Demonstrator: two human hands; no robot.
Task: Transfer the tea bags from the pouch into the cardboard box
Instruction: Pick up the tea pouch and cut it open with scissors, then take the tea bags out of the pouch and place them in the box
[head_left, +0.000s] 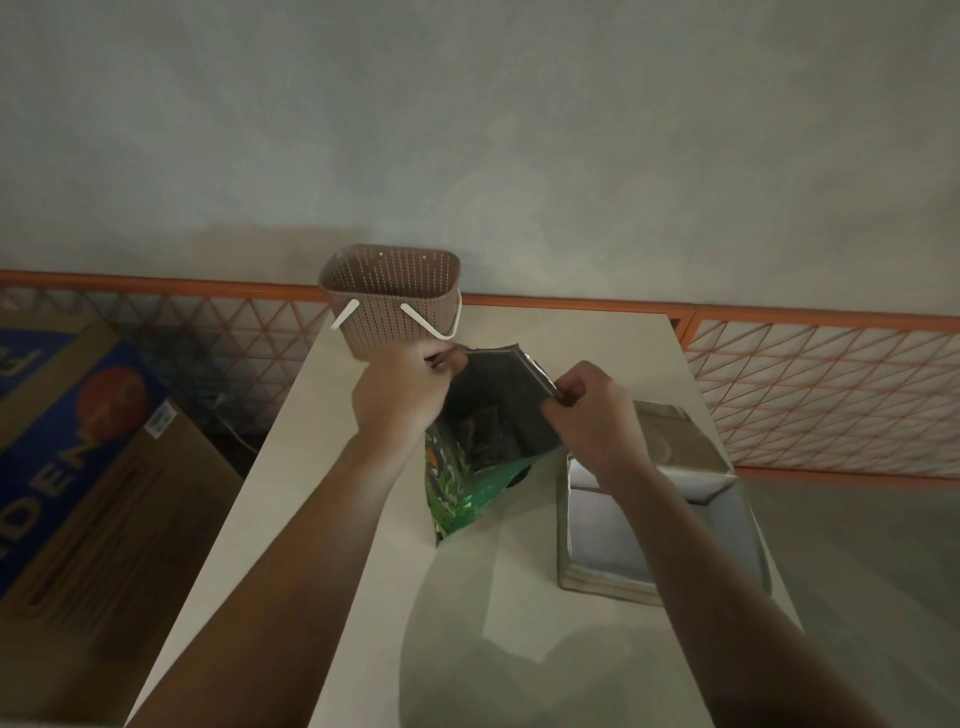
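A green printed pouch (457, 493) stands on the pale table (337, 493), its mouth held wide so the dark foil inside shows. My left hand (400, 395) pinches the pouch's left top edge. My right hand (592, 421) pinches the right top edge. Dark shapes lie deep inside the pouch; I cannot make out single tea bags. An open grey cardboard box (660, 525) sits just right of the pouch, under my right wrist, its flap raised at the far side.
A pinkish perforated basket (395, 301) with white handles stands at the table's far edge, behind the pouch. A large brown and blue carton (88, 457) lies on the floor to the left. A tiled wall strip with an orange border runs behind.
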